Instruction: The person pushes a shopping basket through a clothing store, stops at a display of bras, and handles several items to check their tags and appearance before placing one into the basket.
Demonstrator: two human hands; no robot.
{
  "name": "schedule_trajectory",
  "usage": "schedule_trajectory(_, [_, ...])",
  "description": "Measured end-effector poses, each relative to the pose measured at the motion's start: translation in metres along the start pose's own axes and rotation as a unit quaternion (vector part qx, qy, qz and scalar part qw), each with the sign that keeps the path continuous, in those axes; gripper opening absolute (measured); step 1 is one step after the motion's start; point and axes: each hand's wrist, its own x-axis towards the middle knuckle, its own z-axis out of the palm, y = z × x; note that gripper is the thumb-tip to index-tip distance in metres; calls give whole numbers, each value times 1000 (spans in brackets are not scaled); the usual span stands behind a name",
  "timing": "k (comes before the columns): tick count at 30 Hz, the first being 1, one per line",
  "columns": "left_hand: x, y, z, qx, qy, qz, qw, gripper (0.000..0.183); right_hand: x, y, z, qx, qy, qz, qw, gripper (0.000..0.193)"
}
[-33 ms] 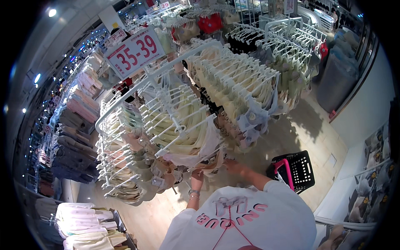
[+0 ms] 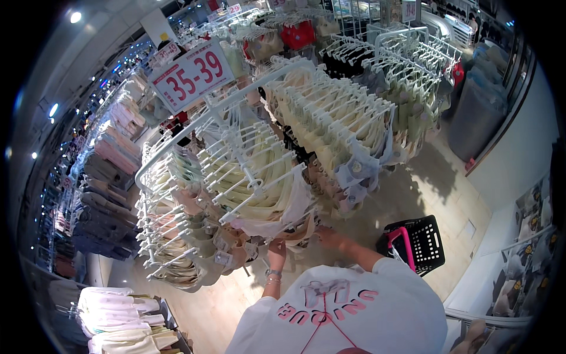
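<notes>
At the near lower end of a white display rack [image 2: 250,177], my two hands are at either side of a tan bra [image 2: 299,233] hanging low among others. My left hand [image 2: 276,253], with bracelets on the wrist, has its fingers closed at the bra's left edge. My right hand [image 2: 330,238] reaches in from the right, its fingers bent at the other edge and partly in shadow. Just above them hangs a pale pink bra [image 2: 277,221]. Cream and pale yellow bras [image 2: 253,156] fill the hangers behind it.
To my right a black shopping basket [image 2: 425,243] with a pink handle stands on the floor. More bras [image 2: 218,259] crowd the rack's left side. A price sign [image 2: 191,75] tops the rack. Folded light clothes [image 2: 121,315] lie lower left; grey wrapped bundles [image 2: 479,109] stand at the right wall.
</notes>
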Motion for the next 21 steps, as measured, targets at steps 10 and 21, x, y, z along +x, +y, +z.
schedule_trajectory(10, [47, 72, -41, 47, 70, 37, 996, 21, -42, -7, 26, -41, -155, 54, 986, 25])
schedule_trajectory(21, [43, 68, -8, -126, 2, 11, 992, 17, -73, 7, 54, 209, -70, 110, 969, 23])
